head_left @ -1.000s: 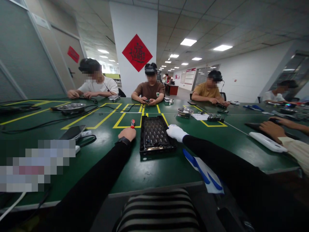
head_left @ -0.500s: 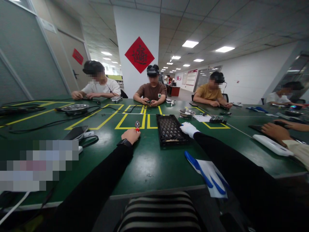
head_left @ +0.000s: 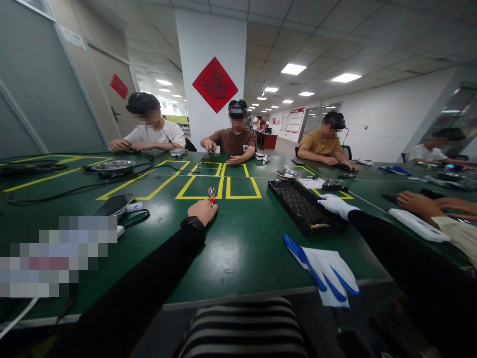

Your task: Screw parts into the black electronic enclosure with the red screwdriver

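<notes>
My left hand (head_left: 203, 212), bare with a dark band at the wrist, is closed around a screwdriver (head_left: 211, 195) with a red and clear handle, low over the green table. To the right lies a black tray-like frame (head_left: 303, 208), turned at a slant, its inside dark and patterned. My right hand (head_left: 335, 205), in a white glove, has its closed fingers at the frame's right edge. A loose white and blue glove (head_left: 324, 271) hangs partly over the table's front edge.
Yellow tape outlines mark the green table (head_left: 231, 248). Round metal dishes (head_left: 287, 174) and small black parts (head_left: 334, 186) lie farther back. A phone (head_left: 118, 204) and cables are at left. Across the table sit several people; another person's hands (head_left: 419, 205) are near a white device (head_left: 417, 224) at right.
The black frame has moved right and turned to a slant, with my gloved right hand moving along at its edge. My left hand has hardly moved. The person opposite has parted their hands.
</notes>
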Motion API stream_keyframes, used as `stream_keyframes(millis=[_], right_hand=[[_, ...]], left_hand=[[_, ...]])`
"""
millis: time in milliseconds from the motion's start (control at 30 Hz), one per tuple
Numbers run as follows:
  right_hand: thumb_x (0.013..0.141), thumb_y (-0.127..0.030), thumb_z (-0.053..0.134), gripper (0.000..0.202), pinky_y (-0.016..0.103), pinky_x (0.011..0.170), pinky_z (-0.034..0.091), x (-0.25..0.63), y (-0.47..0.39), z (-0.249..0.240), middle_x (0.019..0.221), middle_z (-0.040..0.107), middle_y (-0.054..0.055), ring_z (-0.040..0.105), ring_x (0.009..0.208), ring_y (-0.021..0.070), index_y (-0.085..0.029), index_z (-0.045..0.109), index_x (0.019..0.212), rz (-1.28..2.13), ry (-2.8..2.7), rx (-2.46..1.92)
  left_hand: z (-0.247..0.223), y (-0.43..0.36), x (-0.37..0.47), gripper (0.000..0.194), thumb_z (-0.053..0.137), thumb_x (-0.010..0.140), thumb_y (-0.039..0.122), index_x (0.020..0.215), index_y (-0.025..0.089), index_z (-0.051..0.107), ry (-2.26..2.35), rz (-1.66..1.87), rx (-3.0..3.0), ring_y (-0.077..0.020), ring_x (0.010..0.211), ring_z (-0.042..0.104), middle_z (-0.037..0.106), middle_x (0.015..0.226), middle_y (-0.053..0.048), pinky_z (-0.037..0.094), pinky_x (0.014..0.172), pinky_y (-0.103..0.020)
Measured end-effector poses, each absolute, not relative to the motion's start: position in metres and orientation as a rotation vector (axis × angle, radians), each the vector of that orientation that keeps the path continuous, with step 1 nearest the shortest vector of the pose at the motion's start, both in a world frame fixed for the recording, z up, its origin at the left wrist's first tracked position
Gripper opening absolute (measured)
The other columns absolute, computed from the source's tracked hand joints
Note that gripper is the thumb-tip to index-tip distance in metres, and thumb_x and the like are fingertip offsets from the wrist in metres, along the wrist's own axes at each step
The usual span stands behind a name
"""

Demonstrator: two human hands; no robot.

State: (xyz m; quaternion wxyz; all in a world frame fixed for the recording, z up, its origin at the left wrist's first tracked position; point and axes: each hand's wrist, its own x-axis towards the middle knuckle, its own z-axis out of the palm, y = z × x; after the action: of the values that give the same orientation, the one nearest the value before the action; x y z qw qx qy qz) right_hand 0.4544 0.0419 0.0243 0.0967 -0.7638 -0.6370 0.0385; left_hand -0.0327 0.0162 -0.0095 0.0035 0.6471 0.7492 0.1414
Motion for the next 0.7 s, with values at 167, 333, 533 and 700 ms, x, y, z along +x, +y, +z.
stream_keyframes(millis=[167,333,533,700], right_hand=[[0.083,-0.033,0.047,0.037,0.028,0.084,0.041,0.499,0.029,0.027,0.115,0.061,0.012,0.057,0.099,0.0228,-0.014,0.063,0.111,0.184,-1.887,-2.285],[0.083,-0.036,0.046,0.039,0.030,0.088,0.040,0.536,0.021,0.030,0.119,0.059,0.011,0.056,0.103,0.0251,-0.016,0.061,0.113,0.215,-1.866,-2.281],[0.083,-0.038,0.044,0.046,0.030,0.089,0.039,0.564,0.010,0.032,0.124,0.054,0.017,0.054,0.107,0.0263,-0.012,0.058,0.118,0.205,-1.848,-2.293],[0.083,-0.044,0.043,0.052,0.034,0.084,0.040,0.577,0.002,0.043,0.122,0.053,0.024,0.055,0.105,0.0286,-0.009,0.059,0.117,0.129,-1.898,-2.292]], left_hand=[[-0.009,0.016,-0.030,0.044,0.034,0.081,0.043,0.087,0.014,0.066,2.380,0.384,2.019,-0.0264,0.090,0.062,0.066,0.096,-0.015,0.047,0.072,-0.031],[-0.008,0.014,-0.028,0.042,0.034,0.081,0.041,0.088,0.015,0.066,2.379,0.362,2.037,-0.0262,0.089,0.062,0.066,0.095,-0.014,0.047,0.070,-0.032],[-0.009,0.015,-0.027,0.042,0.033,0.082,0.040,0.086,0.014,0.066,2.377,0.339,2.071,-0.0252,0.088,0.062,0.066,0.095,-0.014,0.046,0.071,-0.031],[-0.011,0.016,-0.029,0.041,0.032,0.082,0.040,0.084,0.015,0.065,2.362,0.340,2.085,-0.0242,0.085,0.062,0.066,0.093,-0.013,0.046,0.069,-0.030]])
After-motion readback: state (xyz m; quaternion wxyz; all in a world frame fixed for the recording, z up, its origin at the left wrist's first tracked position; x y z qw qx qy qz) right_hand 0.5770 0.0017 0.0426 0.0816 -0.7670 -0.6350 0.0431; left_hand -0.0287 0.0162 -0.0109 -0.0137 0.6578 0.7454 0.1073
